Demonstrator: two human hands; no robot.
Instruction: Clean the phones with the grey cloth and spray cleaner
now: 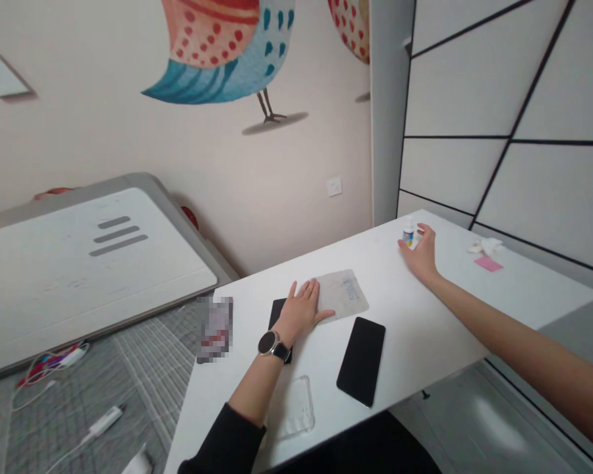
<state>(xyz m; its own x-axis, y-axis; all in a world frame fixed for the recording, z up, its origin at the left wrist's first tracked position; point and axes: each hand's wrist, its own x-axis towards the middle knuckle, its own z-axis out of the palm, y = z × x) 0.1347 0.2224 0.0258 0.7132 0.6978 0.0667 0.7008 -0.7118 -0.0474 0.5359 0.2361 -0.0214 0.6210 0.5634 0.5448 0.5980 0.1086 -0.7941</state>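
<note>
Near the left edge of the white desk (415,316), your left hand (301,311) lies open and flat, palm down, across a translucent beige sachet (343,294) and a dark rectangular slab (277,316); the spread palm seems placed to pin both so they cannot slide. Toward the far corner, your right hand (422,253) is open and curved, its fingers just beside a small white bottle with a coloured label (408,233), though you cannot tell whether they touch it. A black smartphone (361,361) lies flat between your arms, and a clear plastic phone case (291,408) sits by the near edge, both apparently kept within easy reach. A pink paper square (489,264) and crumpled white tissue (485,246) lie apart near the right edge.
</note>
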